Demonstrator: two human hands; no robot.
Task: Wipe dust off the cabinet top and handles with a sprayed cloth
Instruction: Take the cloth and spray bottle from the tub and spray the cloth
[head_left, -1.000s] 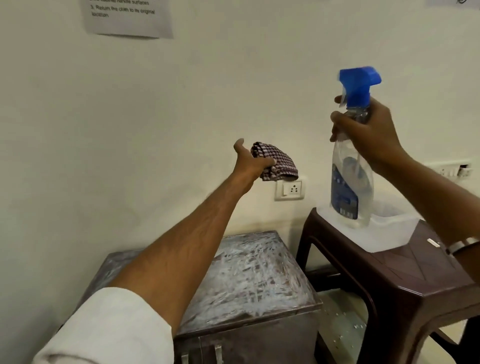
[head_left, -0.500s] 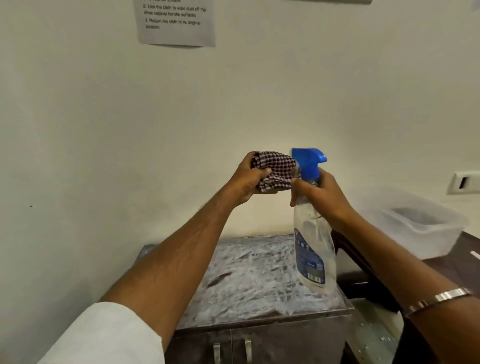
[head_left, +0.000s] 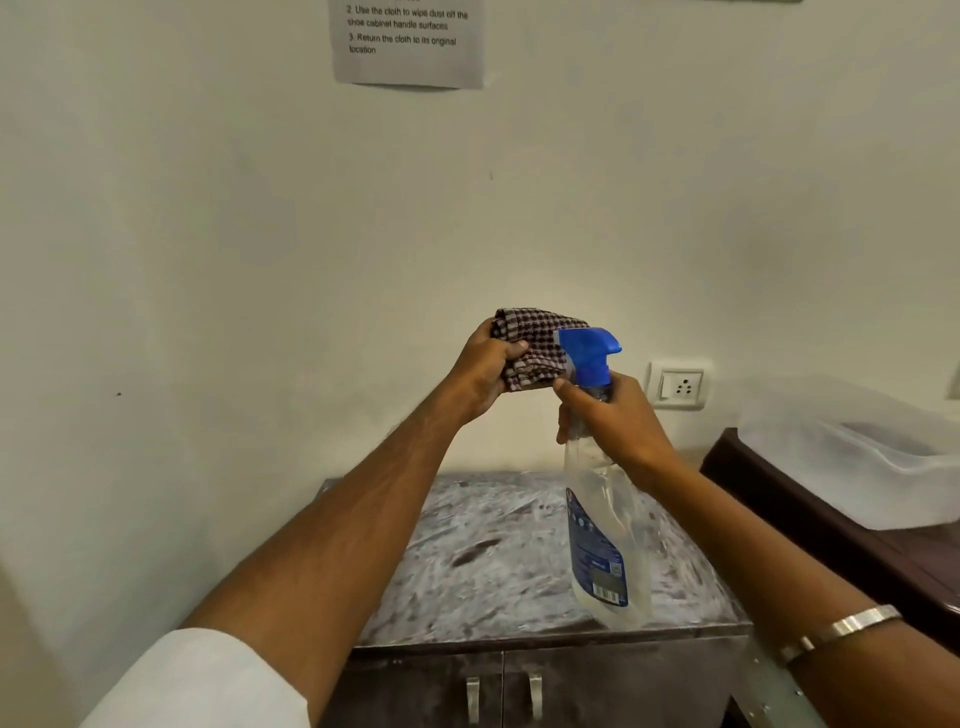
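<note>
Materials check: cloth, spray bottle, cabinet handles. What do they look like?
Cloth: woven fabric, matte, dark-and-white check, bunched soft in the left hand.
Spray bottle: clear plastic body, see-through, printed label; glossy blue plastic trigger head. Right hand grips its neck.
Cabinet handles: likely brushed metal, pale grey sheen; painted plastic not ruled out.

Cloth (head_left: 530, 345) just left of spray bottle (head_left: 597, 499), both above cabinet top (head_left: 488, 561); tub (head_left: 852, 457) right.

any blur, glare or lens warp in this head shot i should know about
Head view: wide-angle warp curves the wall and cabinet top; the plastic tub at right is soft and smeared; both hands, the cloth and spray bottle are fairly sharp; lighting is dim and warm, brightest on the wall behind the hands; no strong glare.
</note>
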